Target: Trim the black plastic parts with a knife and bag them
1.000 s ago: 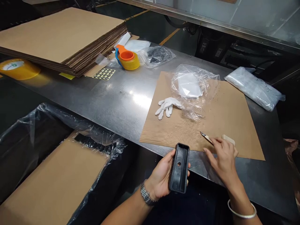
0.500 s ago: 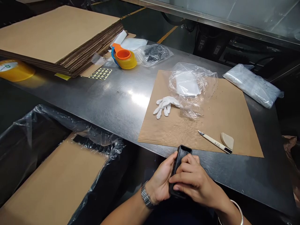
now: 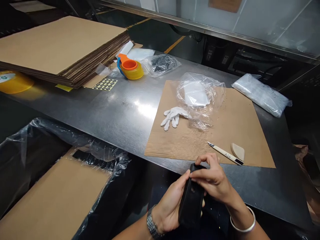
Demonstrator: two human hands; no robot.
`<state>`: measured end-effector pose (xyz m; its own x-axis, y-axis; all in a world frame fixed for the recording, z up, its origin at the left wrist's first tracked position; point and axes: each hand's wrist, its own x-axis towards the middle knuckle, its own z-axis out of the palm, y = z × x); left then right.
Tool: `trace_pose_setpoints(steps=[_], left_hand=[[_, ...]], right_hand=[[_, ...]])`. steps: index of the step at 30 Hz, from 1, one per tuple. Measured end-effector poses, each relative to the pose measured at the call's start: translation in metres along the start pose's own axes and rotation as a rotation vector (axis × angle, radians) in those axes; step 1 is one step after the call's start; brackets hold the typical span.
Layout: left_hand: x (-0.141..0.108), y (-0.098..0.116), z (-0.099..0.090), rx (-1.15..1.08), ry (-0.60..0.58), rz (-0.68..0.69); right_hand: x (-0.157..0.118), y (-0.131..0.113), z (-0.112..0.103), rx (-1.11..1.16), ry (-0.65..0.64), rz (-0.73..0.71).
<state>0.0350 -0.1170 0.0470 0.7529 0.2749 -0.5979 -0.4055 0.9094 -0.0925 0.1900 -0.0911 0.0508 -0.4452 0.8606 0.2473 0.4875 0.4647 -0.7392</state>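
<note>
A long black casing (image 3: 191,205) with rounded edges is held just in front of the table's near edge; its exact kind does not show. My left hand (image 3: 170,208) wraps round its left side, with the thumb up near the top edge and fingertips showing on the right. Across its upper end my right hand (image 3: 212,178) is closed, fingers bent over the top rim. Beyond the hands, a craft knife (image 3: 225,153) marked A26 lies on a cardboard sheet (image 3: 172,146), next to a beige wedge-shaped piece (image 3: 238,152).
A white glove (image 3: 173,116) and a clear plastic bag (image 3: 197,95) lie on the cardboard. Another wrapped bundle (image 3: 261,95) is at the right. Stacked cardboard (image 3: 65,43), a tape dispenser (image 3: 131,68) and a sticker sheet (image 3: 105,84) occupy the left. A plastic-lined bin (image 3: 37,125) stands below.
The casing has been turned so that its smooth outer side faces up instead of its hollow. My right hand has moved from its middle to its top end. The view has shifted slightly.
</note>
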Motion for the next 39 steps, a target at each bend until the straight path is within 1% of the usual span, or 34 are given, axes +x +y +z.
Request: trace_pose_setpoints(steps=[2, 3, 7, 8, 10, 12, 14, 15, 18, 20, 22, 25, 29, 31, 33, 36, 38, 39], left_hand=[[-0.001, -0.003, -0.001, 0.008, 0.050, -0.012], [-0.001, -0.004, -0.001, 0.005, 0.065, -0.003], [0.001, -0.005, -0.001, 0.015, 0.080, -0.008], [0.001, -0.005, -0.002, 0.024, 0.079, -0.008], [0.001, -0.005, -0.002, 0.057, 0.080, -0.004], [-0.001, -0.005, -0.001, 0.089, 0.123, 0.037], [-0.003, -0.004, 0.004, 0.102, 0.189, 0.096], [-0.004, -0.004, 0.006, 0.099, 0.222, 0.137], [-0.004, -0.007, 0.011, 0.118, 0.286, 0.273], [-0.002, -0.011, 0.012, 0.173, 0.289, 0.351], [0.000, -0.014, 0.011, 0.212, 0.252, 0.384], [0.000, -0.016, 0.008, 0.198, 0.204, 0.347], [0.000, -0.014, 0.006, 0.127, 0.223, 0.269], [-0.001, -0.013, 0.006, 0.075, 0.232, 0.261], [-0.001, -0.011, 0.007, 0.019, 0.208, 0.269], [-0.002, -0.006, 0.009, -0.040, 0.184, 0.272], [-0.003, -0.002, 0.011, -0.044, 0.219, 0.267], [-0.003, -0.001, 0.012, -0.041, 0.242, 0.269]], right_hand=[[0.003, 0.007, -0.005, 0.007, 0.038, 0.059], [0.004, 0.009, -0.008, 0.029, 0.032, 0.080], [0.010, 0.010, -0.011, 0.145, -0.059, 0.129], [0.011, 0.010, -0.010, 0.177, -0.060, 0.164], [0.010, 0.011, -0.008, 0.227, -0.013, 0.272], [0.006, 0.012, -0.006, 0.253, 0.071, 0.383], [-0.002, 0.011, -0.003, 0.244, 0.133, 0.449], [-0.007, 0.009, -0.001, 0.235, 0.130, 0.464], [-0.019, -0.003, 0.006, 0.229, 0.067, 0.512], [-0.023, -0.010, 0.010, 0.269, 0.083, 0.595], [-0.024, -0.013, 0.012, 0.346, 0.129, 0.709], [-0.022, -0.009, 0.011, 0.463, 0.105, 0.797], [-0.022, -0.006, 0.011, 0.550, 0.084, 0.791], [-0.025, -0.010, 0.014, 0.535, 0.093, 0.741], [-0.030, -0.017, 0.018, 0.498, 0.083, 0.689], [-0.042, -0.029, 0.025, 0.456, -0.002, 0.621], [-0.048, -0.034, 0.030, 0.435, -0.055, 0.548], [-0.051, -0.035, 0.033, 0.427, -0.054, 0.519]])
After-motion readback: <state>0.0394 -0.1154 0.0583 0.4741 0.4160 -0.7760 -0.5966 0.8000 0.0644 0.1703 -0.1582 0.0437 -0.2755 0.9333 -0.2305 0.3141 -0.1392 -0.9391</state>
